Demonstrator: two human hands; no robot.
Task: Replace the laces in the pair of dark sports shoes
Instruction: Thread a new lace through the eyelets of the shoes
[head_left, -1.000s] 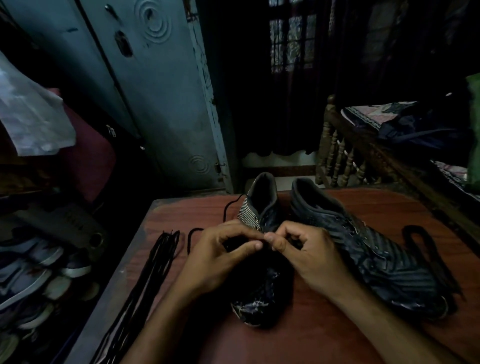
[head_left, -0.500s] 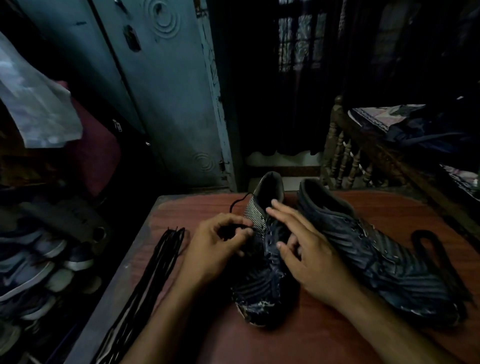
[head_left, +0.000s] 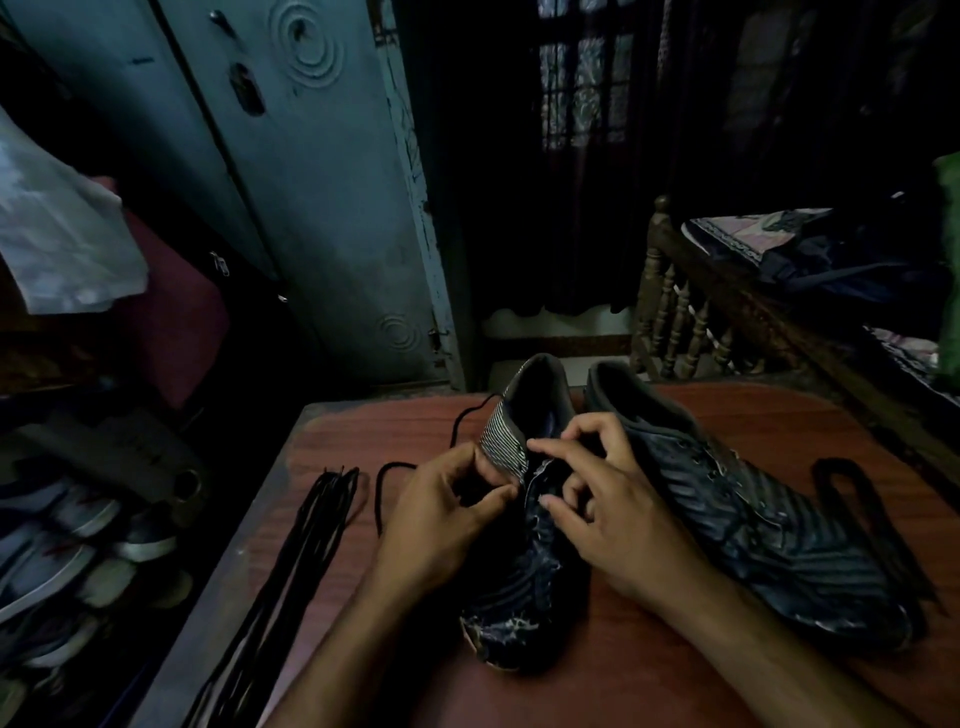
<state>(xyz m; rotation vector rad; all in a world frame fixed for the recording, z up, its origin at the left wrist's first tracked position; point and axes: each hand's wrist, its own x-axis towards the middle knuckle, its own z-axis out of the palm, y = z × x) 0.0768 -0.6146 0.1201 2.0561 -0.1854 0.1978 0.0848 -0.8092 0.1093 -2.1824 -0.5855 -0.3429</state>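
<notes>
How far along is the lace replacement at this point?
Early. The right shoe shows bare eyelets, and a lace lies loose beside it. In hand: both hands, left and right, work at the left shoe, whose lace trails onto the table. The lace bundle lies untouched.

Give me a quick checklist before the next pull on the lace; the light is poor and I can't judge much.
1. Shoe being worked flat on the table: ok.
2. Left hand pinching at the eyelet row: ok.
3. Right hand fingers on the tongue area: ok.
4. Loose lace trailing free, unsnagged: ok.
5. Which eyelets remain laced: cannot tell.
6. Spare laces within reach at left: ok.
</notes>
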